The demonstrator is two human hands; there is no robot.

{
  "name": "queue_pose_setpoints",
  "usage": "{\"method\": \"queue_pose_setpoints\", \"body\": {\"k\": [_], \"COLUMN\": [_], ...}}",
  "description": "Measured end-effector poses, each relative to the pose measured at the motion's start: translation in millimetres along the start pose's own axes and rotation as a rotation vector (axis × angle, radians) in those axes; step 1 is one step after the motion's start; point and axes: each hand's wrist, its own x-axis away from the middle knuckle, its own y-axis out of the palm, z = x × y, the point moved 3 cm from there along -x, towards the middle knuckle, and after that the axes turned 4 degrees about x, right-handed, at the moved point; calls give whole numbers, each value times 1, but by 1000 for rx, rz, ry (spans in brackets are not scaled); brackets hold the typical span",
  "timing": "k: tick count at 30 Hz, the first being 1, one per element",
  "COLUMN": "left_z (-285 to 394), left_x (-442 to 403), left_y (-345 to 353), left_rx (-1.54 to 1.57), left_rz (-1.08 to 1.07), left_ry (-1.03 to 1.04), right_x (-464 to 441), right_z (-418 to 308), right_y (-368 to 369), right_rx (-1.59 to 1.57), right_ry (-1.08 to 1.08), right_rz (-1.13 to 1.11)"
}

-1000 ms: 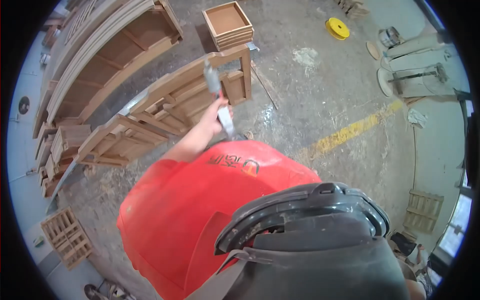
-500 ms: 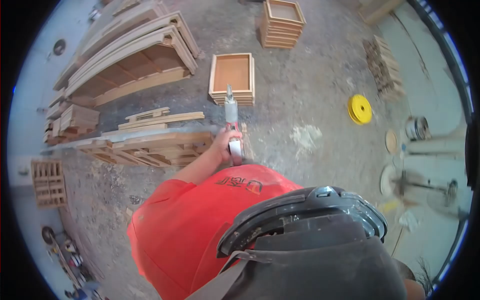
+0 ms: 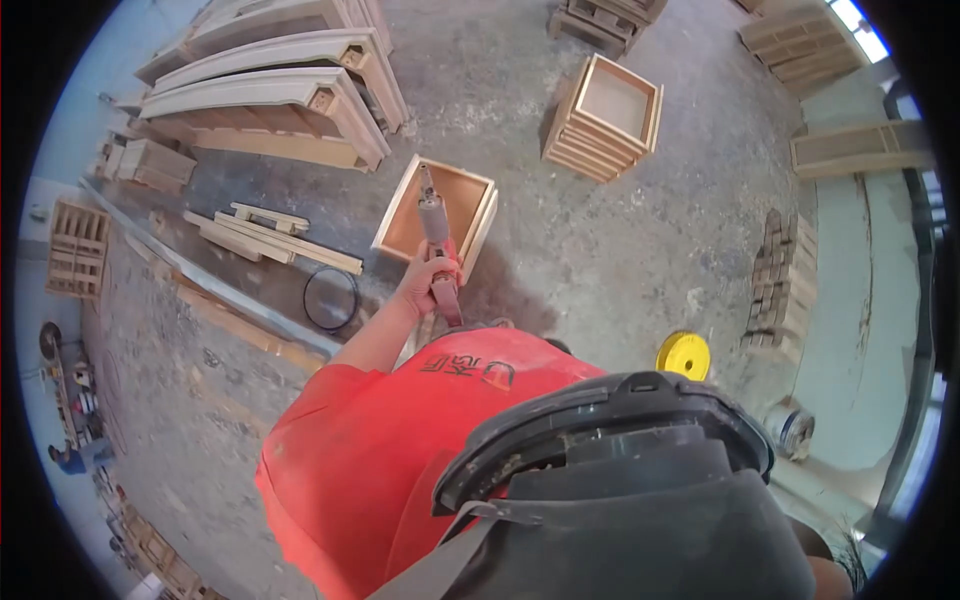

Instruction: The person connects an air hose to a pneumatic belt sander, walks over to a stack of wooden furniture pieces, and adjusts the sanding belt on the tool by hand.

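My left hand (image 3: 430, 278) is closed around a handheld tool (image 3: 433, 218) with a grey barrel, a narrow tip and a red body. The tool points forward and overlaps the view of a stack of open wooden boxes (image 3: 399, 225); whether they touch is unclear. My left arm reaches out from a red shirt (image 3: 350, 450). A large black mask or visor (image 3: 620, 470) covers the lower right of the view. My right hand does not show; only a bit of skin appears at the lower right edge.
Another box stack (image 3: 610, 100) stands farther ahead. Long wooden panels (image 3: 240, 95) lean at the upper left. Wooden strips (image 3: 270, 240) and a black hoop (image 3: 330, 298) lie on the floor. A yellow reel (image 3: 684, 355) and a stacked wood pile (image 3: 780, 280) are at the right.
The view has shifted forward and turned. The box stacks appear closer, and the yellow reel sits lower in view. The tool remains in my left hand.
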Motion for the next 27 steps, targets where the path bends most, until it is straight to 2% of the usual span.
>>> {"method": "queue_pose_setpoints", "body": {"k": [2, 6, 10, 11, 12, 14, 15, 16, 18, 19, 20, 22, 23, 24, 26, 27], "left_z": [20, 52, 78, 95, 108, 133, 148, 162, 183, 196, 208, 236, 255, 273, 326, 357], "left_x": [-37, -136, -222, -225, -237, -261, -272, -286, -317, -333, -349, -386, -409, -435, -493, -518], "left_y": [55, 100, 123, 147, 158, 175, 175, 167, 145, 140, 132, 105, 95, 89, 79, 71], "left_rx": [46, -12, 138, 153, 148, 227, 195, 203, 119, 153, 157, 171, 270, 280, 347, 271], "left_rz": [-41, -70, 103, 118, 152, 116, 84, 104, 244, 306, 321, 466, 467, 460, 572, 549], "left_ry": [-27, -12, 44, 48, 60, 186, 163, 181, 222, 265, 274, 247, 149, 163, 234, 181], "right_x": [-48, -172, -311, -350, -394, -500, -512, -533, -589, -569, -567, -591, -605, -620, -641, -664], "right_z": [-28, -75, -108, -117, -127, -168, -241, -342, -509, -604, -682, -780, -826, -869, -916, -919], "right_y": [-8, -39, -91, -106, -120, -151, -171, -207, -237, -247, -247, -229, -216, -201, -160, -126], "right_rx": [114, 302, 547, 638, 763, 1160, 1322, 1309, 10, -212, -265, -328, -217, -94, 64, 114], "right_ry": [-23, -62, -85, -104, -152, -392, -528, -754, -463, -535, -561, -600, -732, -863, -926, -817], "right_rz": [-81, -176, -228, -233, -235, -176, -99, 236, 90, 45, 27, 13, 43, 75, 79, -6]}}
